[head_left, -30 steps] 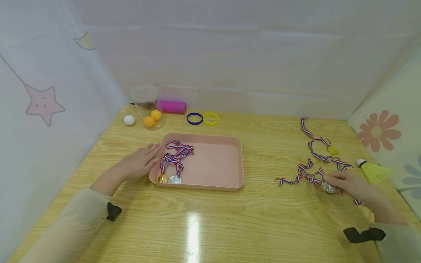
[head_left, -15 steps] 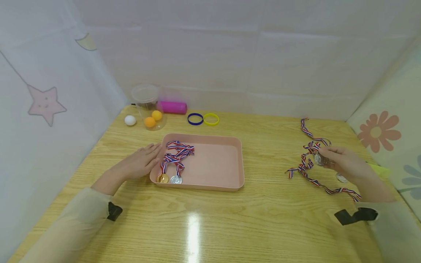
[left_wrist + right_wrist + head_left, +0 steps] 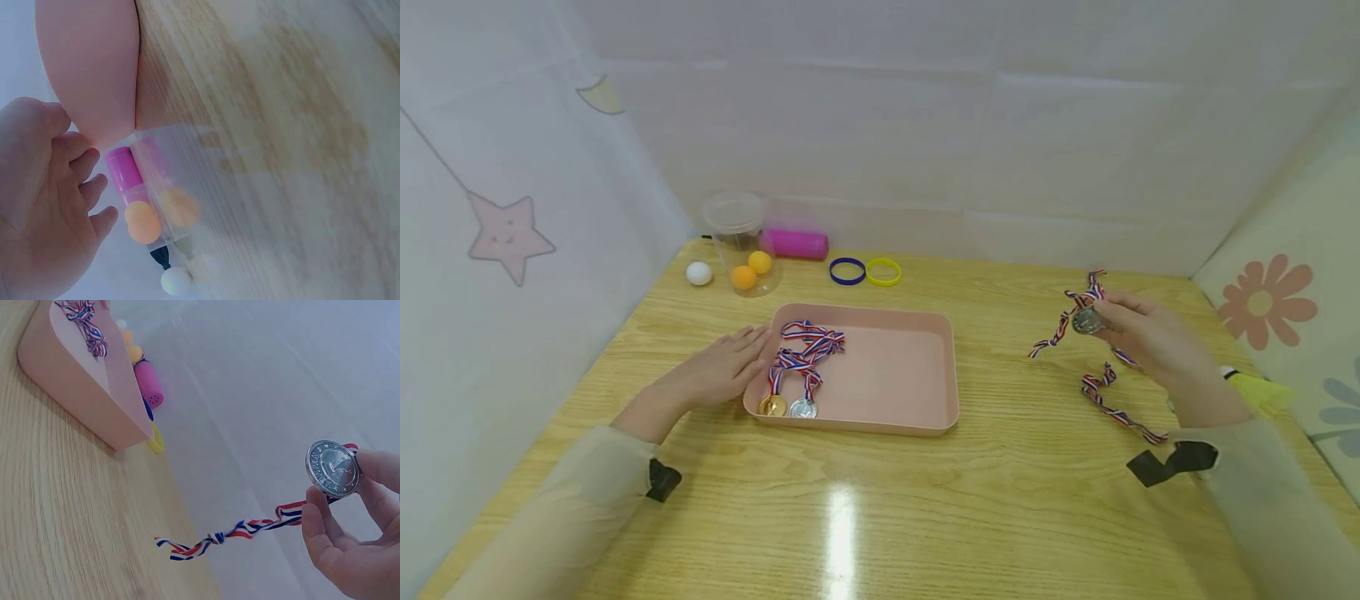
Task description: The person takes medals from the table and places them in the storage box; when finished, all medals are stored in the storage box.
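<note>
My right hand (image 3: 1165,346) pinches a silver medal (image 3: 334,469) between thumb and fingers, held up above the right side of the table. Its red, white and blue ribbon (image 3: 244,530) dangles with a knot near the end. Fingers straight, my left hand (image 3: 722,367) rests against the left side of a pink tray (image 3: 895,375). Inside the tray, at its left, a gold medal (image 3: 772,406) and another silver medal (image 3: 803,408) lie side by side, their ribbons bunched behind them. Below my right hand, another striped ribbon (image 3: 1105,404) lies on the table, partly hidden by the forearm.
Behind the tray stand a clear plastic container (image 3: 733,217) with orange balls (image 3: 743,277), a white ball (image 3: 699,273) and a magenta cylinder (image 3: 797,244). Blue (image 3: 847,271) and yellow wristbands (image 3: 883,272) lie nearby. A yellow shuttlecock (image 3: 1258,392) is at far right.
My right hand has lifted the silver medal off the table and carried it back and to the left, its ribbon trailing. My left hand and the tray have stayed in place.
</note>
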Available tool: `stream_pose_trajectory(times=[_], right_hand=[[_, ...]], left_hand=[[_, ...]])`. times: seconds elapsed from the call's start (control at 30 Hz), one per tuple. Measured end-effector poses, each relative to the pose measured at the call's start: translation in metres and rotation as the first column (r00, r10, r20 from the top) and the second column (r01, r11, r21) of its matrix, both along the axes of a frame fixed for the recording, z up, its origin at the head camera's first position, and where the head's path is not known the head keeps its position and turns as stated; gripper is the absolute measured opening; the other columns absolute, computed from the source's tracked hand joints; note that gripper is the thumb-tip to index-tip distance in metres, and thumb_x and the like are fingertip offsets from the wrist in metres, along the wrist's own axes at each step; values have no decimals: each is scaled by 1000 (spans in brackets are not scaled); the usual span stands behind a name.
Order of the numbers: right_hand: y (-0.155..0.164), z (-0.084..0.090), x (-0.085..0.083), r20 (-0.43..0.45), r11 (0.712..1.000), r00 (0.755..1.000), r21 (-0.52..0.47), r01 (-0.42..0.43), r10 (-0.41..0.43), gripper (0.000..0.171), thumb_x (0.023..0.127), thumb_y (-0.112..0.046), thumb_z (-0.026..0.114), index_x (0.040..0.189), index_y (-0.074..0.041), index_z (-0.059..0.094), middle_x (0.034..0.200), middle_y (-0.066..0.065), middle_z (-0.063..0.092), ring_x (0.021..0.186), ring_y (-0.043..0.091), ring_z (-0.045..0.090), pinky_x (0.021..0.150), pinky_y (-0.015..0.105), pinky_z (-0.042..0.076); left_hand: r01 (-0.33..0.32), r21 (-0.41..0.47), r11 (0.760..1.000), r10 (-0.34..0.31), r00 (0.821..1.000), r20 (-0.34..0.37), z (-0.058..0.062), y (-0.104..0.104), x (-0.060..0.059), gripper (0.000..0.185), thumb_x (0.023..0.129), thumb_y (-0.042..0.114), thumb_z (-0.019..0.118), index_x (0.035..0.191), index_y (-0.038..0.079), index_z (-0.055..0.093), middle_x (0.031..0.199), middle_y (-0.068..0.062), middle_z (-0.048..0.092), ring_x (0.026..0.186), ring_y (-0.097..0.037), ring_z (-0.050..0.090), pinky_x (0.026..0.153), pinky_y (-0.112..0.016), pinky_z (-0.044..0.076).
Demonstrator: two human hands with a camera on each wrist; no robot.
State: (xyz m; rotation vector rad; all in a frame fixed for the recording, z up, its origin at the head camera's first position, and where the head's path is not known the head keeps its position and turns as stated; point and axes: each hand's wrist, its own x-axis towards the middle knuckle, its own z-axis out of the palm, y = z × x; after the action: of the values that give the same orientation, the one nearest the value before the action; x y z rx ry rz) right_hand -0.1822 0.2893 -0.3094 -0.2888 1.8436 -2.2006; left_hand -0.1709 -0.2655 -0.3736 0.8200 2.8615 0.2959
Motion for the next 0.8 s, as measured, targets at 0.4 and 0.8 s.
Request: stream_pose_trajectory(times=[0.4, 0.8], right_hand=[[-57, 13, -10, -19, 988, 998, -143, -60, 58, 19, 93, 1, 50, 89, -3, 68, 93, 5, 58, 86, 12, 60, 83, 22, 47], [-121, 16, -14, -25, 990, 990, 35, -140, 141, 22, 93, -1, 51, 82, -10, 68, 91, 3, 57, 86, 12, 55, 84, 26, 45]], left_hand=[[3, 0, 1000, -3, 1000, -9, 3, 1, 0, 51, 100, 21, 37, 141, -8, 25, 145, -25, 23, 131, -45, 17, 104, -58, 16], [-5, -9, 1000, 5, 1000, -10, 5, 3, 2, 52, 100, 21, 37, 141, -8, 25, 145, -24, 23, 131, -45, 18, 104, -58, 16]])
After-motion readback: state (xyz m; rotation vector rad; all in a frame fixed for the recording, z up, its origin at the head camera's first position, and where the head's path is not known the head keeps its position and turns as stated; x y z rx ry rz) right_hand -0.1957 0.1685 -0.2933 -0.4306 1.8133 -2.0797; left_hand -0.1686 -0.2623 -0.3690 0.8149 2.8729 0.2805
